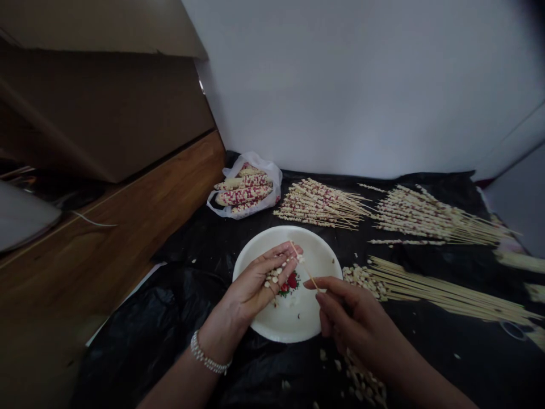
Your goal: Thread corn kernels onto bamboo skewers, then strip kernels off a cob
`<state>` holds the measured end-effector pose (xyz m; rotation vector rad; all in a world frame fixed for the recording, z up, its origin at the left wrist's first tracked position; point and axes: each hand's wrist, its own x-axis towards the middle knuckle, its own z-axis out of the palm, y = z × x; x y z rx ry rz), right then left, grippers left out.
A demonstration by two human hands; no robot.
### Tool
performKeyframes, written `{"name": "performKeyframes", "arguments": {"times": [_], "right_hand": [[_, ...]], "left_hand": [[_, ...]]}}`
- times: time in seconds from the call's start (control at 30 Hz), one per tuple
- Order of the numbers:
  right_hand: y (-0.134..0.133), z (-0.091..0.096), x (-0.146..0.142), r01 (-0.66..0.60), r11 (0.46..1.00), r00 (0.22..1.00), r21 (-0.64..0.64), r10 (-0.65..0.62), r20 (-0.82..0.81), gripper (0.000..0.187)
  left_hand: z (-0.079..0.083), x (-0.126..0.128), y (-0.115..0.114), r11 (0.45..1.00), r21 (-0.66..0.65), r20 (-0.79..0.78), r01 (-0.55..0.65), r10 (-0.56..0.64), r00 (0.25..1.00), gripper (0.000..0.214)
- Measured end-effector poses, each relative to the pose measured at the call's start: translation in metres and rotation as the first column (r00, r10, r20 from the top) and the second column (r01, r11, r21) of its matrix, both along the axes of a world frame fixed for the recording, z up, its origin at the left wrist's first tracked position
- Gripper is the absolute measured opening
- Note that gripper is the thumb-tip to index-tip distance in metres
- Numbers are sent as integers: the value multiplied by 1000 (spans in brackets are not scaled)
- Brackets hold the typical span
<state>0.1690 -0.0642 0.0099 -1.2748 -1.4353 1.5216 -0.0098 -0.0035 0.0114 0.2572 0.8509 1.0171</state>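
Observation:
My left hand (255, 281) hovers over a white plate (298, 324), fingers curled and cupping several pale corn kernels (275, 276). My right hand (353, 318) pinches a thin wooden skewer (303, 266) whose tip reaches the kernels at my left fingertips. A bead bracelet (206, 357) circles my left wrist. The plate has a red flower print (290, 282) in its middle.
A black plastic sheet (170, 318) covers the surface. Bare skewers (447, 292) lie at the right, with loose kernels (361, 277) beside them. Two heaps of threaded skewers (323, 205) lie behind the plate. A white bag of corn cobs (244, 192) sits far left. Wooden furniture (85, 244) stands at the left.

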Motion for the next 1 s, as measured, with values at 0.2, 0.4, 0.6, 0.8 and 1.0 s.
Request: {"name": "performKeyframes", "arguments": {"times": [0.2,0.4,0.6,0.8,1.0], "right_hand": [[-2,2,-4,-19,999,1000,-37,19,7,35],[-1,0,-6,-19,999,1000,-48,20,22,36],[-1,-2,-8,-50,997,998,-58,53,44,37],[-2,0,-9,-70,993,996,-90,74,43,38],[-3,2,-11,-73,990,995,-119,81,61,40]], "left_hand": [[6,1,7,992,-122,36,-43,48,998,32],[6,-3,9,993,-118,38,-15,20,999,37],[2,-1,4,1000,-3,-81,2,-3,997,42],[1,-1,3,998,63,-86,-14,19,996,38],[-2,-1,2,991,128,-98,-28,40,994,42]]}}
